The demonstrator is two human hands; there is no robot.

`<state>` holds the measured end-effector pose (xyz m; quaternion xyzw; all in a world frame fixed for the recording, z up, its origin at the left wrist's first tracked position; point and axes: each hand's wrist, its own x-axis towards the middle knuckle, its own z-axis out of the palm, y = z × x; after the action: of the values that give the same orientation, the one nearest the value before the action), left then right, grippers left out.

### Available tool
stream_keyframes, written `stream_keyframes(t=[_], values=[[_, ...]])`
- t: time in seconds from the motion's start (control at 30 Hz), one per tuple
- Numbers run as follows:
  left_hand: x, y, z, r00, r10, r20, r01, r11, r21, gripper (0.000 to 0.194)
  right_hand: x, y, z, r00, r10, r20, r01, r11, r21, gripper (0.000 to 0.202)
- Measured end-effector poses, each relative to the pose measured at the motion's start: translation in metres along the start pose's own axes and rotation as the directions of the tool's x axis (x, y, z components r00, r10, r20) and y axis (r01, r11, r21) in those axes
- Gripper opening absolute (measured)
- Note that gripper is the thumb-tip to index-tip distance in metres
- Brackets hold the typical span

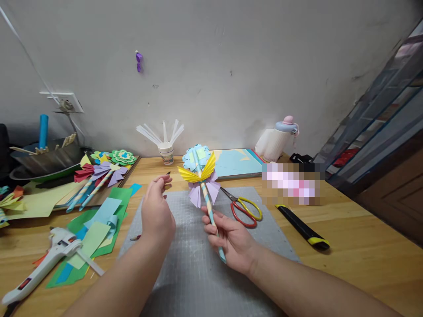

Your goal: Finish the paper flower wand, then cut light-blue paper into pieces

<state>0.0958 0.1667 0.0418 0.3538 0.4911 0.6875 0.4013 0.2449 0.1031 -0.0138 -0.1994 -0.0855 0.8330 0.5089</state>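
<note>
My right hand point(228, 240) is wrapped round the lower part of a striped paper wand point(208, 200). The wand tilts up and to the left, with a light blue paper flower point(196, 157) at its top and yellow and purple pleated paper wings below the flower. My left hand point(157, 207) is raised left of the wand, apart from it, over the grey cutting mat point(188, 281). Its fingers are bent together near a dark, thin tip, and whether they hold anything is hidden.
Red-and-yellow scissors point(246, 211) lie right of the wand, a black-and-yellow cutter point(302, 226) farther right. A white glue gun point(42, 264) and paper scraps lie left. Behind stand a paper cup point(165, 154) and a bottle point(279, 138).
</note>
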Motion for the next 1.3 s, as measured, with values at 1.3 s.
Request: stream_keyframes(t=[1.3], values=[[-0.013, 0.015, 0.005, 0.813, -0.192, 0.550, 0.221, 0.975, 0.014, 0.039, -0.004, 0.030, -0.003, 0.993, -0.094, 0.075, 0.118, 0.869, -0.481, 0.034]])
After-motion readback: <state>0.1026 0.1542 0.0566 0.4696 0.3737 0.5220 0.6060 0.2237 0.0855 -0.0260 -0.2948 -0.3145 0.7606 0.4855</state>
